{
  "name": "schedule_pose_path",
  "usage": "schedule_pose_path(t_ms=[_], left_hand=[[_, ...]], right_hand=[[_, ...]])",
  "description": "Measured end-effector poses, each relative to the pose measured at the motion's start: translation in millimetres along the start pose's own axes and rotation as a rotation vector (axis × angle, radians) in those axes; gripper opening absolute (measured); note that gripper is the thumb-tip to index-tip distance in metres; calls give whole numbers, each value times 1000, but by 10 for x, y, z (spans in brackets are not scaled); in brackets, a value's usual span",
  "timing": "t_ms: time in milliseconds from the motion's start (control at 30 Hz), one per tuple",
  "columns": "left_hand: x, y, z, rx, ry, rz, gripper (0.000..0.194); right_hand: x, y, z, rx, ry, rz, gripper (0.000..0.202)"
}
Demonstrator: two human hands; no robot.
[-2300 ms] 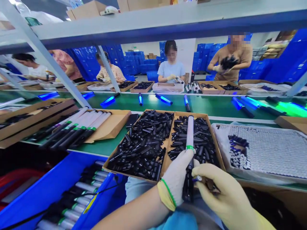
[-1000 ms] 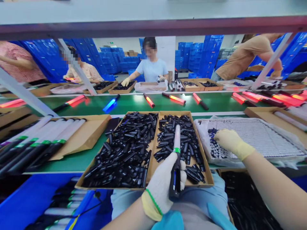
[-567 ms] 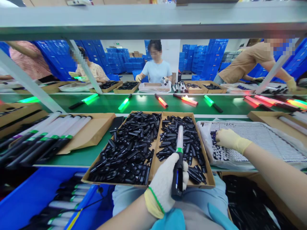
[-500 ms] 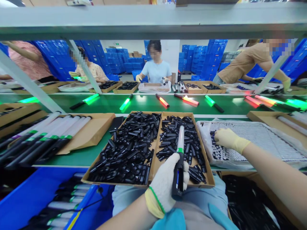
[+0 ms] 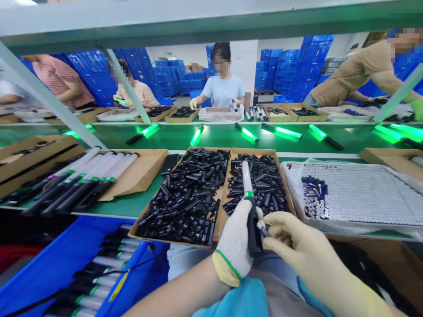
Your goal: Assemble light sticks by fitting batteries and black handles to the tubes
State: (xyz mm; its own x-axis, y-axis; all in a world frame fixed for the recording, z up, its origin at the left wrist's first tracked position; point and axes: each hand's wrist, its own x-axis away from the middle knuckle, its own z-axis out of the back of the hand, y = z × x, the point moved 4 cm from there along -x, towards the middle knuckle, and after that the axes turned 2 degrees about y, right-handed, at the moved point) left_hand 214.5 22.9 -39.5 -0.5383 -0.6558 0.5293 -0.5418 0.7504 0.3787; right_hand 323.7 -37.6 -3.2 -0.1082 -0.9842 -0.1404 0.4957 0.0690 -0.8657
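My left hand (image 5: 236, 235), in a white glove, is wrapped round the black handle of a light stick (image 5: 247, 182) with a clear tube and a green band. The stick points away from me over the boxes. Beside its handle, my right hand (image 5: 297, 240), in a pale yellow glove, pinches a small blue battery (image 5: 262, 230). Two cardboard boxes of small black plastic parts (image 5: 188, 198) lie beyond the hands. A plastic-lined tray (image 5: 357, 189) at the right is packed with upright batteries, with several blue ones lying loose at its left side.
Light sticks (image 5: 95, 176) lie on cardboard at the left, and more fill a blue bin (image 5: 132, 268) below. Green-lit sticks rest on the green belt (image 5: 214, 143). Several people work across it. A metal beam (image 5: 198, 26) spans the top.
My right hand has moved from the battery tray to the light stick's handle, with a battery in its fingers. The red sticks on the belt now glow green. The view has shifted slightly.
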Motion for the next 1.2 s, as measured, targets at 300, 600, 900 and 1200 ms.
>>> schedule_pose_path(t_ms=[300, 600, 900, 1200], left_hand=[[10, -6, 98, 67, 105, -47, 17], [92, 468, -25, 22, -16, 29, 30], [317, 362, -40, 5, -77, 162, 37], [286, 150, 50, -43, -81, 303, 43]], right_hand=[[-93, -48, -240, 180, 24, 132, 16], [-438, 216, 499, 677, 218, 190, 37], [-1122, 1457, 1147, 957, 56, -219, 14], [-559, 282, 964, 693, 140, 262, 22]])
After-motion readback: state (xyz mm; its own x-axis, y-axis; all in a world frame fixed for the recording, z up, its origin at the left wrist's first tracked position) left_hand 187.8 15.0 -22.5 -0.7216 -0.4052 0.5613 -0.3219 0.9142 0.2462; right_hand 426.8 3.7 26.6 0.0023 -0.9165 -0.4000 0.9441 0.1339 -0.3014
